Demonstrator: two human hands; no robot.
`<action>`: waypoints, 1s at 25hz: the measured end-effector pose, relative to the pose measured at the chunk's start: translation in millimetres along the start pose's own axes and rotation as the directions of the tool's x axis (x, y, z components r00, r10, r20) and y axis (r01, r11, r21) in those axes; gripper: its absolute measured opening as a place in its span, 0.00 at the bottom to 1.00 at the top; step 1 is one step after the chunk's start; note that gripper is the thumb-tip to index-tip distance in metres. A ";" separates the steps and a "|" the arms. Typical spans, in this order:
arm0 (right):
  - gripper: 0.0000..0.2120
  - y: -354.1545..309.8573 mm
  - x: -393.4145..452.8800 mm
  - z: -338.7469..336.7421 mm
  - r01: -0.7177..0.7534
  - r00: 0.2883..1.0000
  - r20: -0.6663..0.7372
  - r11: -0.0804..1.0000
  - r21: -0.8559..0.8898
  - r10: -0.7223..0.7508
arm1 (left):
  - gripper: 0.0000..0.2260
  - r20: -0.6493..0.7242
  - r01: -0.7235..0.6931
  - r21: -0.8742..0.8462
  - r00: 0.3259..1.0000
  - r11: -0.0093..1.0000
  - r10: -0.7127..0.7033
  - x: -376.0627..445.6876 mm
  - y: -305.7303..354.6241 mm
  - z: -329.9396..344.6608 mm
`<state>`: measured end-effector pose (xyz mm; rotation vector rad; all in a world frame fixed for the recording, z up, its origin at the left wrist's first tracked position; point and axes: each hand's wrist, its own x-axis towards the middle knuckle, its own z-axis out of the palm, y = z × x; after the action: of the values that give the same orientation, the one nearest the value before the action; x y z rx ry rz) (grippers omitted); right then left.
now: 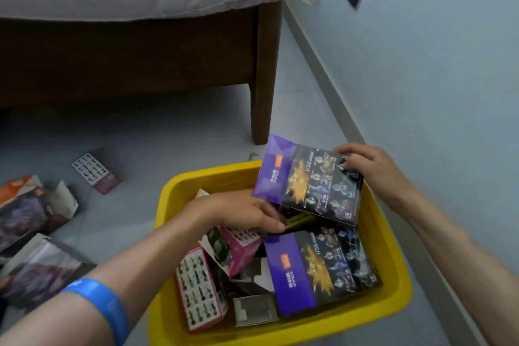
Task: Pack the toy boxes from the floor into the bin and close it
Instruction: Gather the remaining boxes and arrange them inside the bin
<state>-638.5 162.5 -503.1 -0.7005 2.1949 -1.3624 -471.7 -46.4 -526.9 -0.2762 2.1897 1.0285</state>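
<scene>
A yellow bin [168, 205] stands on the floor, holding several toy boxes. Over its far right corner I hold a purple and black toy box [306, 180], tilted, its lower end inside the bin. My right hand [370, 168] grips its far right edge and my left hand [241, 212] grips its near left edge. A matching purple and black box [317, 270] lies flat in the bin below it. Pink boxes [233, 247] and a red and white box [196, 289] lie on the bin's left side. No lid is in view.
More toy boxes lie on the floor at the left: a small pink one [97, 173] and two large open ones [31, 211] [39, 270]. A wooden bed frame leg [264, 73] stands just behind the bin. A wall [421, 64] runs along the right.
</scene>
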 end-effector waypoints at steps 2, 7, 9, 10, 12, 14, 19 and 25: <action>0.12 2.2 6.7 1.2 0.007 0.999 0.043 0.997 -0.071 -0.004 | 0.15 -0.068 0.054 0.019 0.996 0.998 -0.052 -17.2 -7.6 -20.0; 0.13 8.3 7.2 16.9 0.010 0.996 0.088 0.999 0.035 -0.013 | 0.25 -0.630 -0.093 -0.309 0.765 0.947 -0.131 -18.3 -5.7 -18.0; 0.12 10.7 10.2 27.7 0.074 0.990 0.127 0.990 -0.123 -0.058 | 0.29 -0.419 -0.003 -0.288 0.899 0.958 -0.123 -7.1 8.6 12.8; 0.13 15.7 9.8 34.3 0.138 0.983 0.153 0.959 -0.249 -0.101 | 0.29 -0.353 0.055 -0.296 0.922 0.954 -0.163 0.1 10.8 24.2; 0.14 28.0 -2.2 48.9 0.173 0.985 0.083 0.897 -0.407 -0.152 | 0.25 -0.353 0.120 -0.288 0.909 0.950 -0.222 12.9 7.9 36.7; 0.11 39.6 -14.0 58.9 0.156 0.952 -0.129 0.802 -0.577 -0.278 | 0.24 -0.457 0.202 -0.027 0.869 0.979 -0.192 24.6 4.7 36.8; 0.07 29.4 -13.9 65.6 -0.021 0.965 -0.141 0.473 -0.881 -0.221 | 0.19 -0.524 0.110 0.030 0.848 0.993 -0.078 32.0 4.9 45.6; 0.09 -9.9 -34.6 76.8 0.128 0.936 0.006 0.325 -0.937 -0.351 | 0.24 -0.744 0.178 0.123 0.668 0.976 -0.028 34.1 7.2 49.3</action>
<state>-562.7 129.0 -521.1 -1.3674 3.0702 -0.0386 -475.4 -1.8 -567.4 -0.8528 2.9318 0.6856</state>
